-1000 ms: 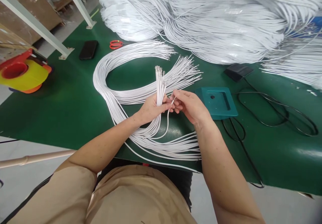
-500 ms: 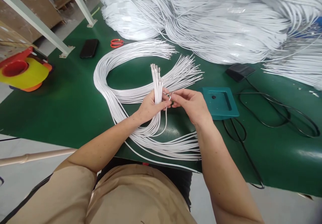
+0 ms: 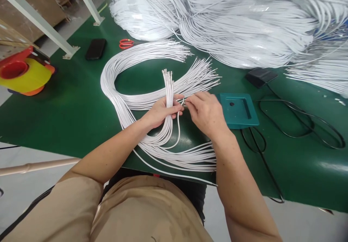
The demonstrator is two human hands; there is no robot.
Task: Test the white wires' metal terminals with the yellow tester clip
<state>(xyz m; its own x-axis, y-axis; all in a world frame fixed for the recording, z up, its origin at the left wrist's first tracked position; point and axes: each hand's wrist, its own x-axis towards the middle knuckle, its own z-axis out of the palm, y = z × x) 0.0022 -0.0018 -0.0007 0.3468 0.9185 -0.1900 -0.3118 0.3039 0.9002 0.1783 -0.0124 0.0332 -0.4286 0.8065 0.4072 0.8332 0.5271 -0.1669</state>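
Observation:
My left hand is closed around a bundle of white cables, whose metal-tipped ends stand up above the thumb. One single white cable loops out from that bundle up to the left fingertips. At its end, my right hand pinches with thumb and forefinger. Exactly what the right fingertips grip is small and partly hidden, but it looks like the cable's metal end. Beneath and behind both hands, more long white cables lie curved on the green table, their tips fanned out to the right.
Large heaps of white cables fill the back. Right of my hand sits a teal tray, near a black device with a looped black cord. Red-handled scissors, a black phone-like object and a yellow-and-red tape dispenser are left.
My right hand has turned, its back now facing up more, while its fingertips stay near the single cable's end. The left hand keeps its hold on the bundle.

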